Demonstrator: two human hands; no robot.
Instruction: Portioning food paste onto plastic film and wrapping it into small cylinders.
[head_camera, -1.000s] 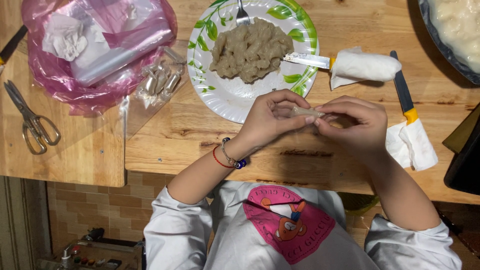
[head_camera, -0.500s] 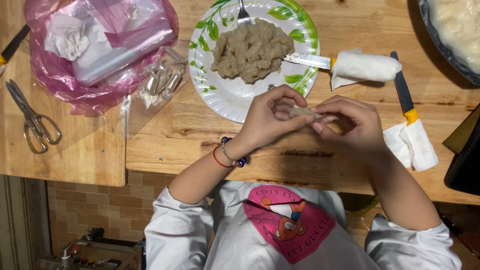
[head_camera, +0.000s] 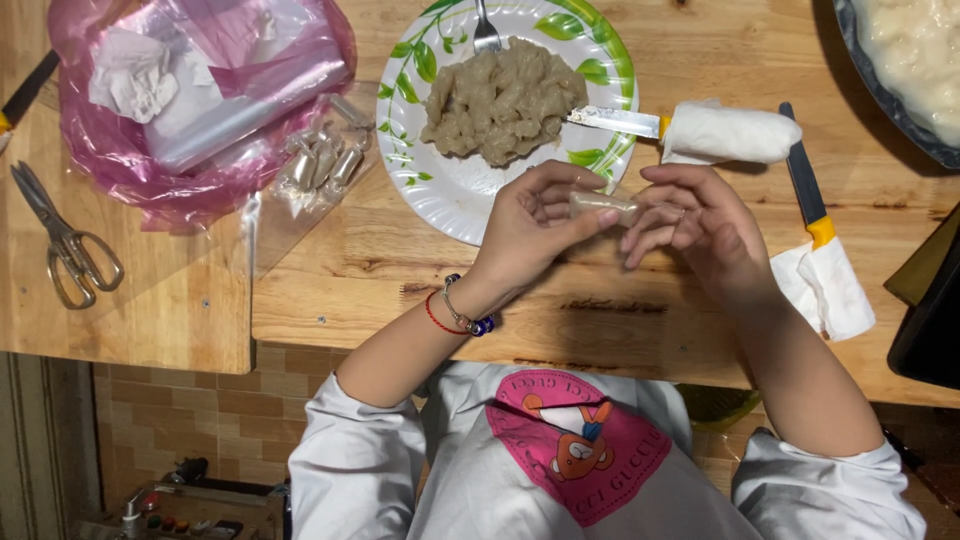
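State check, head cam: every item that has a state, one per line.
left hand: pinching one end of the small roll
right hand: fingers at the roll's other end
paper plate: holds a filling mound, fork stuck in
knife: blade resting on plate rim, handle wrapped
scissors: closed, flat
pink bag: open, crumpled

We count one paper plate (head_camera: 440, 190) upper centre, one fork (head_camera: 486, 30) on it, two knives (head_camera: 680, 130) at upper right, one pair of scissors (head_camera: 65, 245) at left, and one pink plastic bag (head_camera: 200, 100) upper left.
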